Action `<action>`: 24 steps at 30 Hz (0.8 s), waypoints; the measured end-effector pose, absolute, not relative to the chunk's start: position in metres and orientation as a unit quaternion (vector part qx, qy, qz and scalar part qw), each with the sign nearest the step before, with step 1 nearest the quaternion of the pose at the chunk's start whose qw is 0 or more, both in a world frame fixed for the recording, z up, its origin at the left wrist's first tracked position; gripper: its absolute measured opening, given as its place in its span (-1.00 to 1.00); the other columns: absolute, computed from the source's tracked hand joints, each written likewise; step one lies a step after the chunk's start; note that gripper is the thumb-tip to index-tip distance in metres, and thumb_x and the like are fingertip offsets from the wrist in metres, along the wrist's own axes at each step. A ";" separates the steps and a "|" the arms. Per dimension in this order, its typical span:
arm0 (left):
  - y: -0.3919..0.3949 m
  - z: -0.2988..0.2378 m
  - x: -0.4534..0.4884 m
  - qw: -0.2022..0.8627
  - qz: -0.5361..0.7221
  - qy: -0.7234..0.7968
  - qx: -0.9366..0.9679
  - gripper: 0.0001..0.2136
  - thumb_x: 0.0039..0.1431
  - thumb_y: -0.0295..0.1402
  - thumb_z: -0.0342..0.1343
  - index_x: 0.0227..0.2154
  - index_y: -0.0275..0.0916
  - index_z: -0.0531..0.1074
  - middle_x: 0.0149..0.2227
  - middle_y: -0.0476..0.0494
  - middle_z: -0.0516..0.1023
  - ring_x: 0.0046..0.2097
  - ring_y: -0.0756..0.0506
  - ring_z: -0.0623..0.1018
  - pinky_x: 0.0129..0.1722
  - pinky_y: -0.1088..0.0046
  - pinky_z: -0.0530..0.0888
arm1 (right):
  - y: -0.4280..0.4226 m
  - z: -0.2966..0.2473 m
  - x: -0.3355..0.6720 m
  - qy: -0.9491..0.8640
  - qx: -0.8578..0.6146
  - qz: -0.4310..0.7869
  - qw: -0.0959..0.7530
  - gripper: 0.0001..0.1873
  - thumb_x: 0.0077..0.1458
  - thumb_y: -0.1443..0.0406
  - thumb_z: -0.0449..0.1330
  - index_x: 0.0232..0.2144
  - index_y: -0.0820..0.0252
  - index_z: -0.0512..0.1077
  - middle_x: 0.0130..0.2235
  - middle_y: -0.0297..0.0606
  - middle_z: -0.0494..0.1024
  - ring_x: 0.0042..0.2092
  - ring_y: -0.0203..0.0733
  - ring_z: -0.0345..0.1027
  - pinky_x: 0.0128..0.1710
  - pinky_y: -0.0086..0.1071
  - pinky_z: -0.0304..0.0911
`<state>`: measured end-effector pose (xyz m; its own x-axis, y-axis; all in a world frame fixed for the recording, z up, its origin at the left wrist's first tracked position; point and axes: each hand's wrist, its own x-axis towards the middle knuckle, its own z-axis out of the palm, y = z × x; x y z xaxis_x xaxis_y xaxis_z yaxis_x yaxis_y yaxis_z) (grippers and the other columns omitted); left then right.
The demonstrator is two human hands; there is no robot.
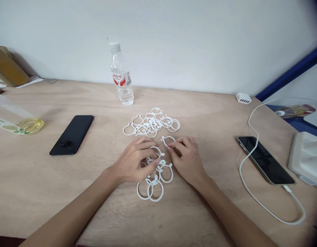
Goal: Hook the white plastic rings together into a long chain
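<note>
My right hand pinches a white plastic ring between thumb and index finger; the ring has a small knobbed end. To its left, my left hand is over a near group of similar rings, with fingers curled and thumb and index finger close together. Those fingertips touch the group, partly hiding several rings, and seem closed on a ring. Beyond both hands lies a second loose pile of white rings, some overlapping.
A clear water bottle stands behind the far pile. A black phone and a bottle with yellow liquid are at left. On the right lie a phone with a white cable, a white plug and a white plastic object.
</note>
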<state>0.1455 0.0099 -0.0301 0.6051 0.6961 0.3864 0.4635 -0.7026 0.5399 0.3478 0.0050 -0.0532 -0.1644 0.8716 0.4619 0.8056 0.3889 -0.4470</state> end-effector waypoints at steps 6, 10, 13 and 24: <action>0.009 -0.035 0.145 0.211 0.348 0.350 0.844 -0.80 0.23 -0.38 0.05 -0.42 -0.25 0.55 0.11 -0.25 0.44 0.11 -0.21 0.44 0.11 0.15 0.37 | 0.000 -0.043 0.346 -0.721 -0.530 0.121 0.429 -0.91 0.18 0.31 0.11 -0.35 0.14 0.42 -0.39 -0.27 0.53 -0.33 -0.16 0.36 -0.27 -0.26 0.28; 0.009 -0.039 0.147 0.207 0.389 0.387 0.810 -0.69 0.20 -0.29 0.11 0.00 -0.23 0.42 0.06 -0.27 0.49 0.09 -0.21 0.46 0.11 0.14 0.39 | -0.011 -0.040 0.337 -0.707 -0.502 0.240 0.437 -0.88 0.22 0.27 0.08 -0.32 0.14 0.41 -0.38 -0.30 0.53 -0.35 -0.22 0.40 -0.33 -0.36 0.30; 0.008 -0.040 0.150 0.226 0.399 0.403 0.792 -0.53 0.17 -0.23 0.15 0.12 -0.24 0.28 0.03 -0.28 0.50 0.03 -0.20 0.50 0.03 0.19 0.44 | -0.018 -0.041 0.331 -0.711 -0.462 0.301 0.437 -0.85 0.23 0.25 0.08 -0.31 0.14 0.42 -0.38 -0.30 0.50 -0.38 -0.25 0.39 -0.39 -0.39 0.30; 0.008 -0.040 0.151 0.257 0.420 0.365 0.790 -0.63 0.20 -0.29 0.11 0.04 -0.29 0.35 -0.30 -0.10 0.54 -0.31 -0.03 0.51 -0.23 0.41 0.47 | -0.022 -0.044 0.327 -0.696 -0.418 0.380 0.444 -0.81 0.26 0.27 0.05 -0.24 0.13 0.46 -0.32 -0.26 0.49 -0.29 -0.24 0.40 -0.28 -0.37 0.33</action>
<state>0.1513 0.0075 -0.0401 0.3805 0.7930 0.4758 0.3603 -0.6010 0.7134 0.3270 -0.0218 -0.0445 -0.2562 0.9187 0.3007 0.2440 0.3625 -0.8995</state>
